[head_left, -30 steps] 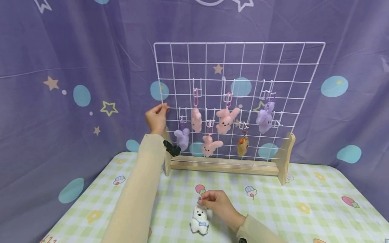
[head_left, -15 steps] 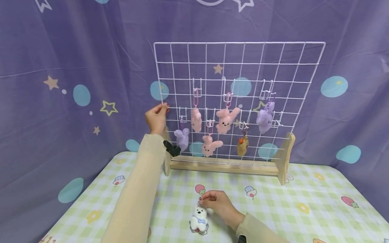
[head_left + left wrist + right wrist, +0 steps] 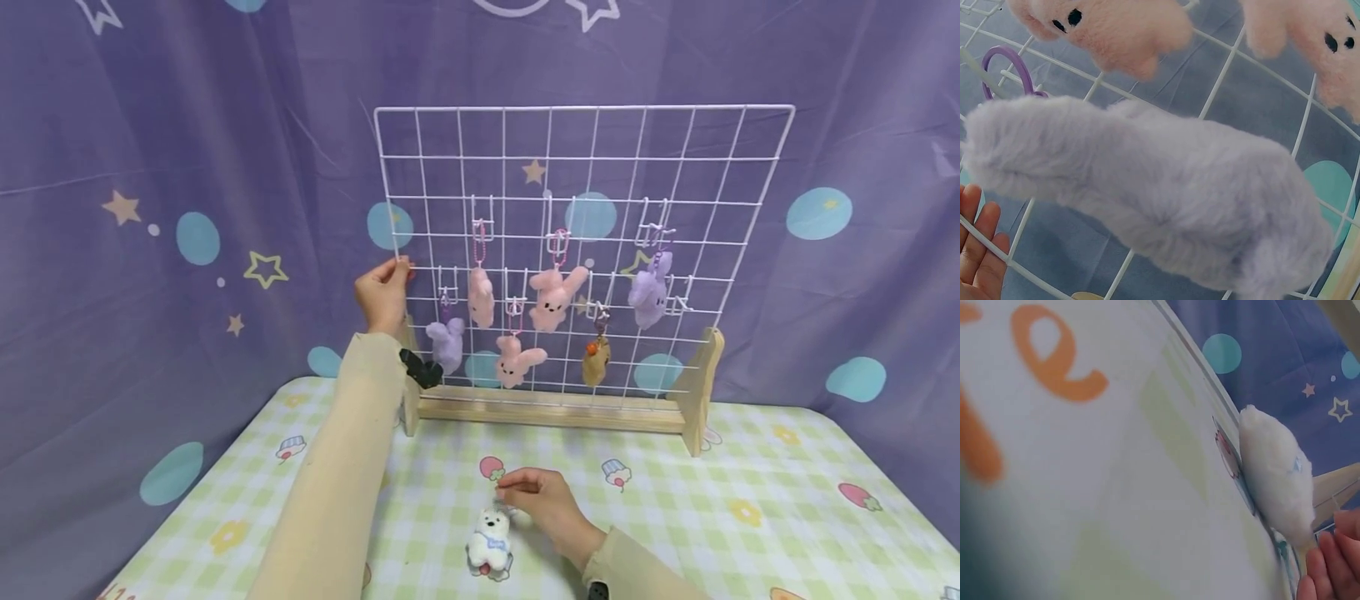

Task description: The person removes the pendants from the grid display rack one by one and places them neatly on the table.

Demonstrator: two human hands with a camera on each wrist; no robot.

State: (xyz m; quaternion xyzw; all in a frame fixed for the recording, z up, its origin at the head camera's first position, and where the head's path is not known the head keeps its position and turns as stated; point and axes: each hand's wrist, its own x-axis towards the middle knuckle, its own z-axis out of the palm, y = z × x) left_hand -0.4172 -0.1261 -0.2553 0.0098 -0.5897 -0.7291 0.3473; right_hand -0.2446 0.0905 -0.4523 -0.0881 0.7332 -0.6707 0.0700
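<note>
White plush point(image 3: 489, 546) low over near-middle table point(image 3: 667, 542), long axis running away from the person, head toward the wire rack point(image 3: 585, 107), feet nearest, face visible. Right hand point(image 3: 546, 507) pinches at its head end, fingertips together; left hand point(image 3: 384, 293) grips the rack's left edge.

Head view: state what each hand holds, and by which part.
Left hand: the wire grid, by its left edge. Right hand: the white bear, apparently from above its head; exact part unclear.
</note>
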